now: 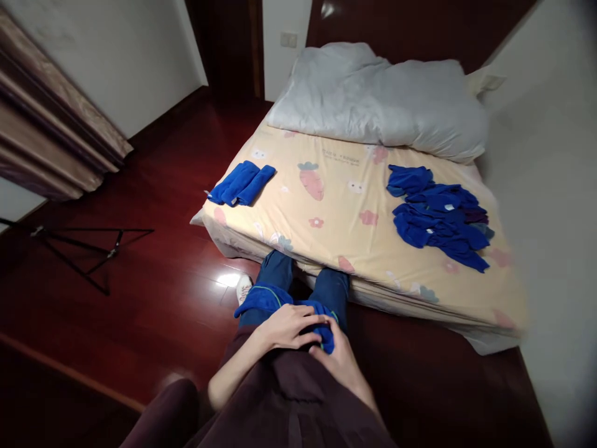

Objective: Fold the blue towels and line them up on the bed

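Observation:
Across my thighs lies a blue cloth (268, 298) with thin green edging, its right part bunched up near my waist. My left hand (291, 325) reaches over this bunched part, with curved fingers and thumb around it. From the other side my right hand (342, 358) has its thumb and forefinger round the same bunch. The fingertips of both hands meet near its top. Part of the cloth is hidden beneath the hands.
In front of my knees stands a bed (336, 218) with a patterned yellow sheet. Folded blue cloths (242, 183) lie at its left edge, a loose pile of blue cloths (438, 211) at the right. A grey-white quilt (373, 99) lies at the back. Black tripod legs (93, 249) stand at left.

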Motion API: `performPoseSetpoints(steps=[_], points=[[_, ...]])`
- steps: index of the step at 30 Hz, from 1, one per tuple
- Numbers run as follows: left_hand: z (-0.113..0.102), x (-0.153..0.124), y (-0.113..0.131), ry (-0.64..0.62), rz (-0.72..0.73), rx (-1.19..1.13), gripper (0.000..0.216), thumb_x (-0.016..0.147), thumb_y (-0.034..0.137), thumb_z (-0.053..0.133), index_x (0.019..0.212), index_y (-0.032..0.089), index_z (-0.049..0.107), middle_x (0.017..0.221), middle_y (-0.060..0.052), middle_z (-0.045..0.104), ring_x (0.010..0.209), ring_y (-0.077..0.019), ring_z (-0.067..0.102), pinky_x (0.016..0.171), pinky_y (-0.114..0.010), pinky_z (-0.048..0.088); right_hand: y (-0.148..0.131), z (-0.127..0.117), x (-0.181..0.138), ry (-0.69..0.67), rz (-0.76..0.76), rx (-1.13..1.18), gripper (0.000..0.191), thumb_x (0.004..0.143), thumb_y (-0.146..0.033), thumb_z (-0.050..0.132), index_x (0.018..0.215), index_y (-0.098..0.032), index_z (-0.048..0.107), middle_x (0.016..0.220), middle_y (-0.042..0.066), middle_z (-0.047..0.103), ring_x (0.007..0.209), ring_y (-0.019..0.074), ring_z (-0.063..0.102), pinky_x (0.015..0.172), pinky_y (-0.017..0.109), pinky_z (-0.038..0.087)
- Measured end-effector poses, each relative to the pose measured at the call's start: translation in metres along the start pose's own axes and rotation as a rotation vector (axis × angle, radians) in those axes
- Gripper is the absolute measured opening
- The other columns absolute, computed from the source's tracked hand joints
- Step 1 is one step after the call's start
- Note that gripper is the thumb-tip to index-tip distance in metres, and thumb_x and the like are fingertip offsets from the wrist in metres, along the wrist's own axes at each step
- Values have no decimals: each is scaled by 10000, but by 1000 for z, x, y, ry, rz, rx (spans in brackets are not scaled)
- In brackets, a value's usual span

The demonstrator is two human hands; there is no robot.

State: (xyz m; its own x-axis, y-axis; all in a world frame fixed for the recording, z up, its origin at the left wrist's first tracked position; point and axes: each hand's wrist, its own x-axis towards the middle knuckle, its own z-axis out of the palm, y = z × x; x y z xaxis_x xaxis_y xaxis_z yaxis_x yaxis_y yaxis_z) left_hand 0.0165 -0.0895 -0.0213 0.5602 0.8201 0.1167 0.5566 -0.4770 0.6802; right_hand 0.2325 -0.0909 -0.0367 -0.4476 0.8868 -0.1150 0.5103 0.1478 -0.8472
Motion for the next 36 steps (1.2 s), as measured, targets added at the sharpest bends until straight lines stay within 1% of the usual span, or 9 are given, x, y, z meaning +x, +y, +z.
performPoseSetpoints(steps=[2,5,9,14,19,22,27,31,36], points=[[11,-6,-5,-62,40,33,429,924,362,630,1326,236,555,1038,-75,635,909,-203,642,737,-270,482,16,30,-27,114,76,1,618,732,-448,780,1270,-247,552,1199,114,682,1106,346,676,896,477,590],[17,-13,-14,-124,32,78,395,927,221,582,1322,230,561,1099,-89,645,988,-209,635,800,-286,488,23,46,-44,275,88,-2,326,833,-334,635,1146,-274,571,1074,94,681,984,311,695,852,488,596],[2,-12,-24,-111,-53,128,348,956,150,490,1289,202,576,1163,-111,648,1049,-216,627,920,-325,479,23,20,-25,339,-25,-43,165,901,-233,532,1041,-281,606,1009,93,648,969,291,668,881,486,569],[-16,-3,-24,111,-179,9,354,1007,152,388,1326,178,538,1177,-103,671,1058,-197,649,919,-306,503,13,-29,20,300,-265,-140,233,903,-198,581,1110,-277,654,1081,93,687,1054,288,648,965,508,518],[-5,6,-23,206,-246,-27,300,1000,186,443,1274,177,566,1126,-97,714,988,-209,699,847,-308,533,-25,-26,53,131,-426,-221,406,839,-228,699,1239,-295,666,1282,93,652,1232,312,571,1068,527,440],[7,6,-27,201,-285,27,252,973,171,484,1193,170,606,1052,-104,728,928,-227,712,804,-320,538,-29,-2,61,126,-394,-225,322,897,-152,579,1162,-278,712,1184,97,668,1128,264,620,1014,462,483],[12,-4,-39,140,-267,96,309,956,160,508,1249,194,602,1085,-104,711,944,-219,695,835,-330,534,-1,28,61,233,-291,-172,323,894,-77,469,1005,-241,725,993,73,682,973,217,646,954,386,522],[6,-10,-48,81,-285,188,383,914,77,472,1253,196,607,1122,-99,692,1026,-222,636,897,-356,504,16,28,55,357,-178,-171,258,830,-70,494,911,-222,685,920,59,665,920,214,635,909,376,528],[-5,-11,-62,140,-310,191,448,893,44,422,1282,189,591,1214,-113,656,1074,-237,580,930,-386,469,25,13,49,598,-169,-230,162,836,-128,542,781,-245,641,835,56,664,848,217,633,837,399,550]])
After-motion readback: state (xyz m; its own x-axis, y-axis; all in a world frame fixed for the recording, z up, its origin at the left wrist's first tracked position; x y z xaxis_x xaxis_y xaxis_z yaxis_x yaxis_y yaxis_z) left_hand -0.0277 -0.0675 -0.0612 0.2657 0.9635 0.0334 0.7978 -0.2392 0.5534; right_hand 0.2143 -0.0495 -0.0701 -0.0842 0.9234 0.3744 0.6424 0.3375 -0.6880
